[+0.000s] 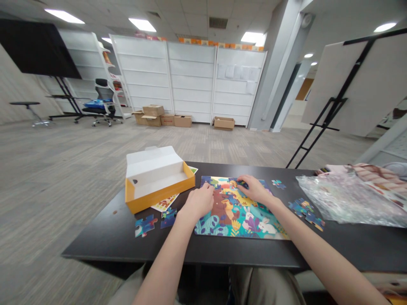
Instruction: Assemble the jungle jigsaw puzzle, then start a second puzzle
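Note:
A colourful jigsaw puzzle (237,212) with white rabbits and plants lies on the dark table in front of me, most of its picture joined. My left hand (199,200) rests on the puzzle's left side, fingers bent loosely and fingertips touching its upper left part. Over the upper middle, my right hand (253,189) curls its thumb and fingers around a small dark-blue puzzle piece (243,184), partly hidden by the fingers. Loose puzzle pieces (145,225) lie left of the puzzle, and more loose pieces (305,211) lie to its right.
An open yellow box (160,195) with a white inside stands at the table's left, a printed sheet (165,203) partly under it. Clear plastic wrapping (343,199) and cloth are heaped on the right. The black table (121,241) ends close before my lap.

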